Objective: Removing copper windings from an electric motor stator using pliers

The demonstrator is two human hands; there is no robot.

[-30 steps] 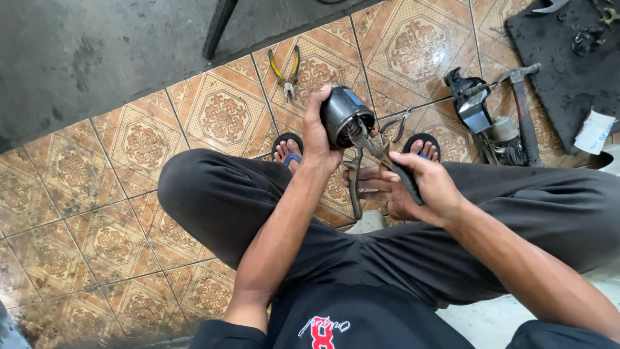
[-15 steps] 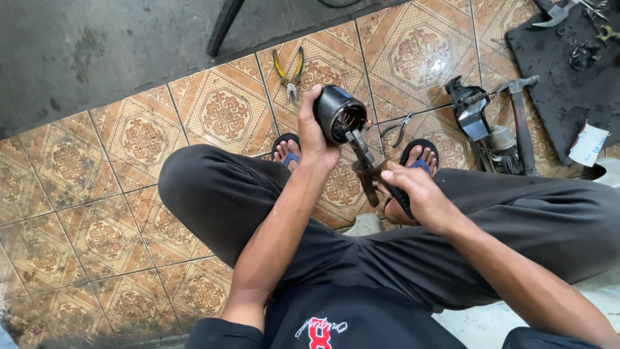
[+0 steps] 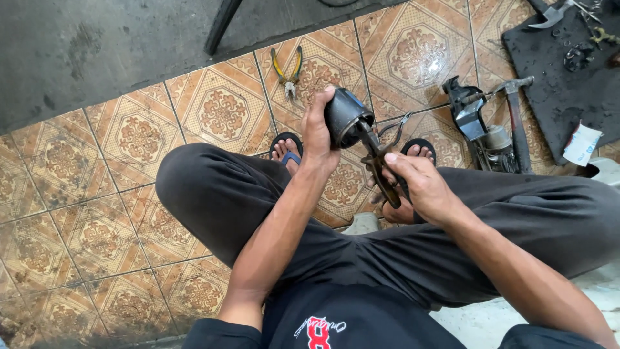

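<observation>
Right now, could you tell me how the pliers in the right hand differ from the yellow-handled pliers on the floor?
The pliers in the right hand have dark, bare, worn handles; the yellow-handled pliers have bright grips. The first are held up with the tip in the dark cylindrical part; the second lie untouched on the tiled floor. Both are hand pliers.

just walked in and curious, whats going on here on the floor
A person sits on a patterned tile floor. Their left hand grips a dark cylindrical motor housing, open end turned toward the other hand. Their right hand holds rusty pliers with the tip at the housing's opening. Yellow-handled pliers and a hammer lie on the tiles nearby.
</observation>
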